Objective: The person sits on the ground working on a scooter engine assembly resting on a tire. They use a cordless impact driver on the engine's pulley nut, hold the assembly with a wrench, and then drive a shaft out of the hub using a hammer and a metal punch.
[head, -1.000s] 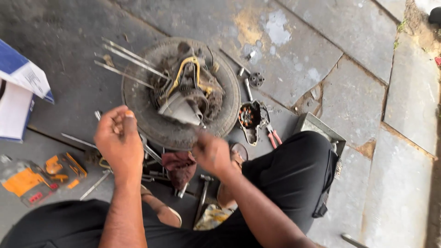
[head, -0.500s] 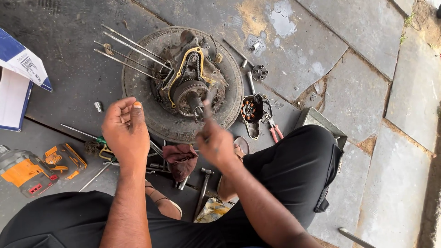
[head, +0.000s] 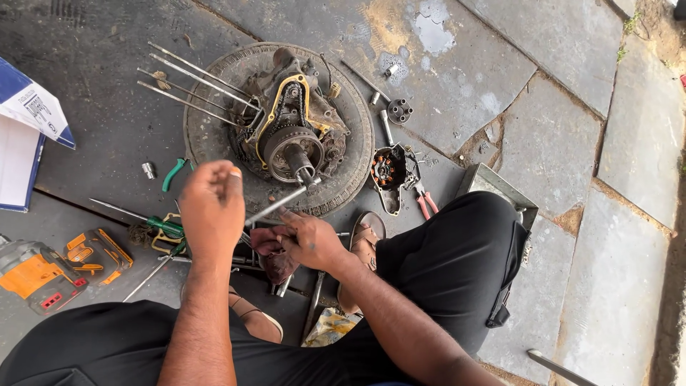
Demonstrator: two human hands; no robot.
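Observation:
A greasy engine block [head: 293,121] with a yellow-rimmed chain cover and several long studs sits on an old tyre [head: 357,154] on the stone floor. My right hand [head: 311,239] grips a long metal tool [head: 282,200] whose tip rests at the round shaft on the engine's near side. My left hand [head: 212,207] is raised in front of the tyre with its fingers pinched together; whether it pinches something small is unclear. A dark red rag [head: 271,250] lies just under my right hand.
A stator coil part [head: 389,171] and red-handled pliers [head: 425,204] lie right of the tyre, beside a metal tray [head: 493,182]. Green-handled screwdrivers [head: 161,225], an orange power tool [head: 39,275], an orange case and a blue-white box [head: 28,107] lie to the left.
My right hand moved down and toward me, and its tool now reaches the engine shaft. My left hand shifted right. The view moved closer over the engine.

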